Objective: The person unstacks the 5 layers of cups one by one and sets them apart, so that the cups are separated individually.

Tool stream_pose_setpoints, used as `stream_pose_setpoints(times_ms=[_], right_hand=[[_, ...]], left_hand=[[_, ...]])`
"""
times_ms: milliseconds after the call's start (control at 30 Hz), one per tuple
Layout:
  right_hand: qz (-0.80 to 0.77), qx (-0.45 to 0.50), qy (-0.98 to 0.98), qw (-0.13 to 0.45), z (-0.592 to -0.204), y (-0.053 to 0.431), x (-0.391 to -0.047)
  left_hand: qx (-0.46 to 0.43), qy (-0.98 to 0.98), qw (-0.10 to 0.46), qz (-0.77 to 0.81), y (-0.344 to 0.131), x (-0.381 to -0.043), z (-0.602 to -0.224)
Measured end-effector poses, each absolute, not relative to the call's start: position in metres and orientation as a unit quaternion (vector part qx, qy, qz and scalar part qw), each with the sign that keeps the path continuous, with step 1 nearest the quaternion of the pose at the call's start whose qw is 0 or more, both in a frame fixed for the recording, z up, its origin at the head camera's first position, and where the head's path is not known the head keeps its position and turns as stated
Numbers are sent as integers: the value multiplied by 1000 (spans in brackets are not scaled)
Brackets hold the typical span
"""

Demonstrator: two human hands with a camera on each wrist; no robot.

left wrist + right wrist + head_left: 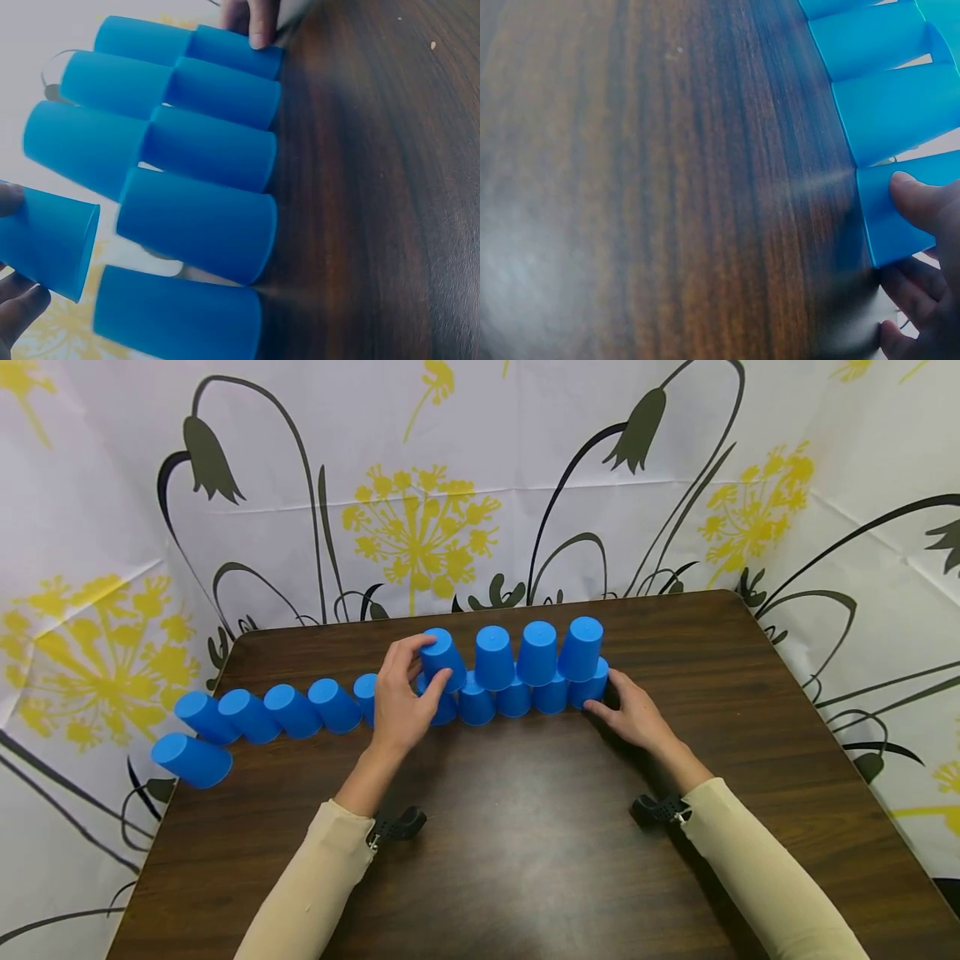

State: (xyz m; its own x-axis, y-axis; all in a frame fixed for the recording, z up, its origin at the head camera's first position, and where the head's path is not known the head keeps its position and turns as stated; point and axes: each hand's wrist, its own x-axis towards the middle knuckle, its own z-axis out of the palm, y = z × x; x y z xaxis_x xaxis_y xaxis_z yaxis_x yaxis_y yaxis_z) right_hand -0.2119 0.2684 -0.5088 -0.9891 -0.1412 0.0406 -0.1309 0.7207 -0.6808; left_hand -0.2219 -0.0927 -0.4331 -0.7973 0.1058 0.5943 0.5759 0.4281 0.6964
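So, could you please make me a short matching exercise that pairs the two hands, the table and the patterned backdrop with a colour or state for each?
Column one:
1. Left hand
2. Right hand
3. Table
4. Backdrop

Column two:
A. Dark brown
B. Touches the rightmost lower cup
C. White with yellow and grey flowers
D. Holds the leftmost raised cup

Right pairs: 1-D, 2-B, 3-A, 4-C.
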Motion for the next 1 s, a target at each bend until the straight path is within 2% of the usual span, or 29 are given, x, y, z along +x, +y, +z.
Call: stream_pose_setpoints(times_ms=[267,467,767,1000], right_hand=[[-366,-74,927,9,-510,267,-212],[-364,-75,928,3,-513,267,-213],[-361,-66,930,12,-510,268,-212],[-364,-68,929,12,-509,267,-211]], left_hand=[[-181,-810,274,-486,-135,-190,-420],[-109,-825,316,-456,-183,-152,-407],[84,-833,372,-401,-271,-136,-448],[143,-871,334,-332,-297,-137,-471]])
